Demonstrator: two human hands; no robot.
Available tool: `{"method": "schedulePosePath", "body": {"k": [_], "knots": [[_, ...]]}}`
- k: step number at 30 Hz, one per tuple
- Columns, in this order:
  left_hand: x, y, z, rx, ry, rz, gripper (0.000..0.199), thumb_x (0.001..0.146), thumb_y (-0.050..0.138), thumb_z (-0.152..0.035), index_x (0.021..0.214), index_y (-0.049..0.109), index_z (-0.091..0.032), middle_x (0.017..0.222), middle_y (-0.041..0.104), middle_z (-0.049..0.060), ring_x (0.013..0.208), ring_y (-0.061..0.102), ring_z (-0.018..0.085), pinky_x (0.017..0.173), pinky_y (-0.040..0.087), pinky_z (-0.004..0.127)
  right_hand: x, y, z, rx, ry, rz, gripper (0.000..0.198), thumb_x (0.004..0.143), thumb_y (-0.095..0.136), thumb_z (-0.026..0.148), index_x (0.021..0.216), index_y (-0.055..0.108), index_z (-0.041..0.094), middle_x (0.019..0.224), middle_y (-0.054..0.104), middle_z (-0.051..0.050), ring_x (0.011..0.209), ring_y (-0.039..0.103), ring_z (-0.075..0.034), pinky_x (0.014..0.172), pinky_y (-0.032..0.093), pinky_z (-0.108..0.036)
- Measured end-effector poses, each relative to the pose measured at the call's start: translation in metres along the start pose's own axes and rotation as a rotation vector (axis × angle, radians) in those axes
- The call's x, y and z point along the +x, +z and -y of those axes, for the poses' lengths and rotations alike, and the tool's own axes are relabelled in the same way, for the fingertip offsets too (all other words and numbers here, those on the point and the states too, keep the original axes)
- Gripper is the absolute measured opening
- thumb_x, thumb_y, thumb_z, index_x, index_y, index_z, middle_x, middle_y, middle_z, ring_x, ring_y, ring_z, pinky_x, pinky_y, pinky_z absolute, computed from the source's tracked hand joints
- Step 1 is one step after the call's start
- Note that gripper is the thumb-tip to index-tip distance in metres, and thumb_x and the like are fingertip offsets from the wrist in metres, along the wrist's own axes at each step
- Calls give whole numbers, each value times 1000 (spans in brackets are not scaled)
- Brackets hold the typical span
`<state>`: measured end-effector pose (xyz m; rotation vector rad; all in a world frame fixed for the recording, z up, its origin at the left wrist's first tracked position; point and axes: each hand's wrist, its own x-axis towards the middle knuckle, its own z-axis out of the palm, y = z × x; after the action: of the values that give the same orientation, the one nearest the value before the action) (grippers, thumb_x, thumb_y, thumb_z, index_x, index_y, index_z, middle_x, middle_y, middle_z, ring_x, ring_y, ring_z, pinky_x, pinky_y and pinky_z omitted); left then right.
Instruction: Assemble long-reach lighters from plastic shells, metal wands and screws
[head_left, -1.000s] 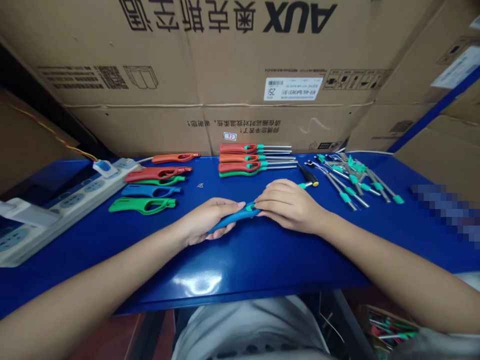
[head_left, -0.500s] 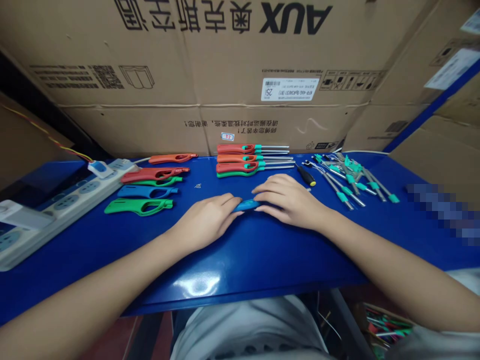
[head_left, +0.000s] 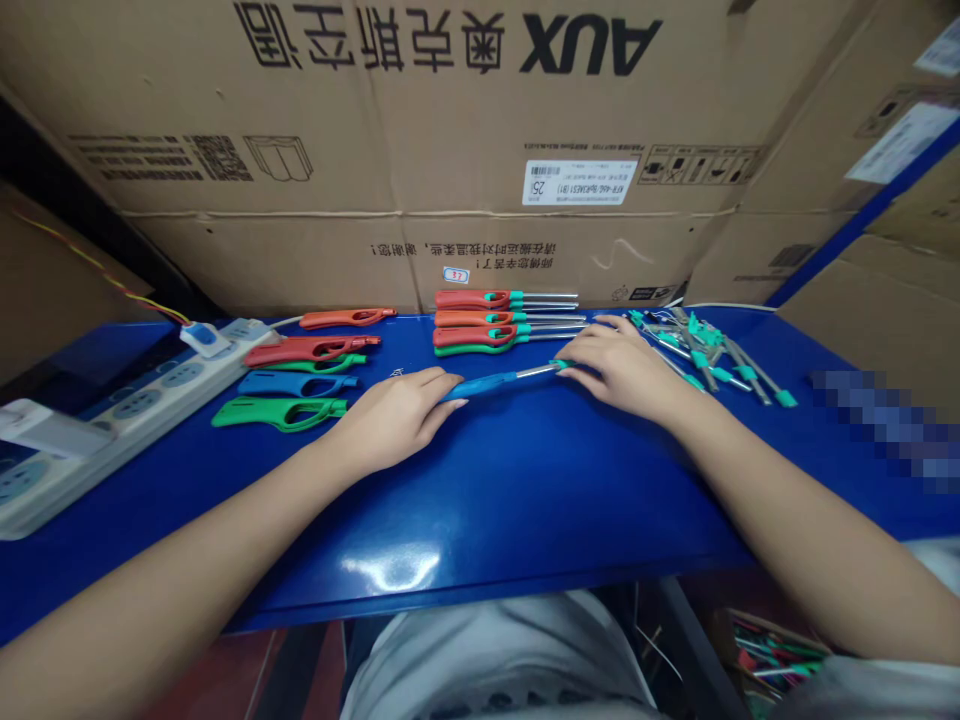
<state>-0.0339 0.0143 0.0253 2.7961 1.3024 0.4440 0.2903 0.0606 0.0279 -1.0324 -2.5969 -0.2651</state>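
My left hand (head_left: 401, 415) is closed around the back of a blue lighter handle (head_left: 480, 386), which lies low over the table. A thin metal tube (head_left: 534, 371) lines up with the handle's front end; how far it goes in, I cannot tell. At the tube's right end, my right hand (head_left: 619, 368) pinches around a teal fitting (head_left: 559, 365), its fingertips partly covering it. Beyond the hands lies a stack of lighters with metal tubes, among them a red lighter (head_left: 469, 336).
To the left lie loose handles, including a green handle (head_left: 277, 413) and a blue handle (head_left: 296, 383), beside a white power strip (head_left: 150, 400). Metal tubes with teal fittings (head_left: 720, 355) are piled at right. A cardboard box (head_left: 450, 120) stands behind the blue table (head_left: 525, 500).
My right hand has moved right and slightly away from me, with the metal tube and teal fitting now showing between the hands. My left hand has shifted slightly left with the blue handle.
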Motion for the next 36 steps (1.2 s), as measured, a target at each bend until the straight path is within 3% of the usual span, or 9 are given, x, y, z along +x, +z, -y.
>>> {"method": "schedulePosePath", "body": {"k": [7,13,21,26,36], "knots": [[-1,4,-8,-252,35,5,31,104,44,-38,117,64,-18,112,71,8,101,68,22,91,52,33,4,4,24,49,-147,-118,12,98,54,25,98,64,18,95,72,-8,92,62,-23,93,40,-41],[-1,8,-20,-429,10,47,32,103,46,-40,89,65,-18,84,69,2,76,64,16,73,47,26,6,10,41,26,-253,-117,19,101,46,23,91,61,18,89,69,-9,85,58,-22,86,40,-38],[1,10,-12,-374,18,4,27,102,48,-37,102,67,-17,96,72,5,87,67,18,81,49,28,6,8,36,82,-224,-63,28,103,48,33,112,67,16,109,74,-10,100,63,-23,94,38,-40],[-4,12,-14,-290,79,-2,26,102,49,-34,106,67,-16,95,72,6,84,68,19,77,51,28,6,15,39,112,-287,-36,30,104,46,31,104,69,12,94,73,-10,90,61,-22,86,41,-37],[-11,15,-22,-127,155,-49,25,101,48,-29,109,66,-13,92,72,8,77,69,21,67,52,29,1,22,49,126,-343,-111,27,103,46,26,97,67,11,80,66,-10,78,54,-20,75,42,-35]]}}
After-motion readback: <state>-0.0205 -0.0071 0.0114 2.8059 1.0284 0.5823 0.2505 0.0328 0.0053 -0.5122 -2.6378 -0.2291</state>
